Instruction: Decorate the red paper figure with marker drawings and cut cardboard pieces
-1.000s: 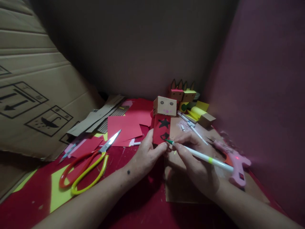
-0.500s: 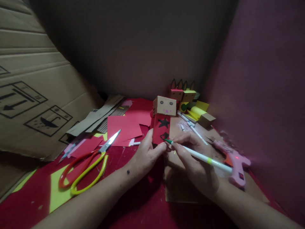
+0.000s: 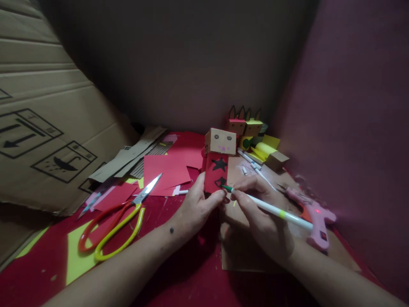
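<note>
My left hand grips the lower end of a cardboard figure, which has a box head with drawn eyes and pink dots and a red paper body. A dark star is drawn on the body, with a second, partly filled dark shape beneath it. Pinched in my right hand is a white marker with a green tip end and a yellow-green band. Its tip meets or nearly meets the right edge of the lower shape. The fingers behind the figure are hidden.
Scissors with red and yellow handles lie left, beside red paper and cardboard strips. A pink glue gun rests right, near my right forearm. Eared cardboard figures stand behind. A large carton rises at left.
The marker tip has shifted slightly right along the lower dark shape. My left hand and the figure stay almost still.
</note>
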Demonstrator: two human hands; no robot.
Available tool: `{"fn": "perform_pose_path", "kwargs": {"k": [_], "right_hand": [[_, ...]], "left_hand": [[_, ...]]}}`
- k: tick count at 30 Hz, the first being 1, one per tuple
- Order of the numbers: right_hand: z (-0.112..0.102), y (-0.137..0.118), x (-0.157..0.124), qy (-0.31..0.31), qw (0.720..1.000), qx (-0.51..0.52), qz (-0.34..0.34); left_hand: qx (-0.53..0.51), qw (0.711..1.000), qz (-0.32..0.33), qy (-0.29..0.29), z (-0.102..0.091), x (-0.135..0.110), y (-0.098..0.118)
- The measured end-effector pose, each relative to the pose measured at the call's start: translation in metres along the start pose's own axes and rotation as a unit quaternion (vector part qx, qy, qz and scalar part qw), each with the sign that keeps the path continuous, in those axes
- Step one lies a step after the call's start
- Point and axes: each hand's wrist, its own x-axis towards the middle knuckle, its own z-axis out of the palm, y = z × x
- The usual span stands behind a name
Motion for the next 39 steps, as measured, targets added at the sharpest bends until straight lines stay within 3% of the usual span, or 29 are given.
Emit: {"fn": "perform_pose_path", "kwargs": {"k": [5, 21, 32, 39], "right_hand": [[0.0019, 0.0007, -0.0016, 0.036, 0.999, 0.01, -0.012], [-0.0008, -0.0016, -0.0003, -0.009, 1.0, -0.023, -0.01], [0.0004, 0.0005, -0.0019, 0.016, 1.0, 0.006, 0.011], [0.0002, -0.0016, -0.0008, -0.007, 1.0, -0.02, 0.0]], "left_hand": [[-0.005, 1.0, 0.012, -0.007, -0.0003, -0.0013, -0.0018], [0.053, 0.998, 0.007, 0.013, 0.0005, -0.0005, 0.0047], [0.023, 1.0, 0.014, -0.002, -0.0009, -0.0008, -0.0014], [0.058, 0.998, 0.016, 0.015, -0.0003, -0.0008, 0.0025]]}}
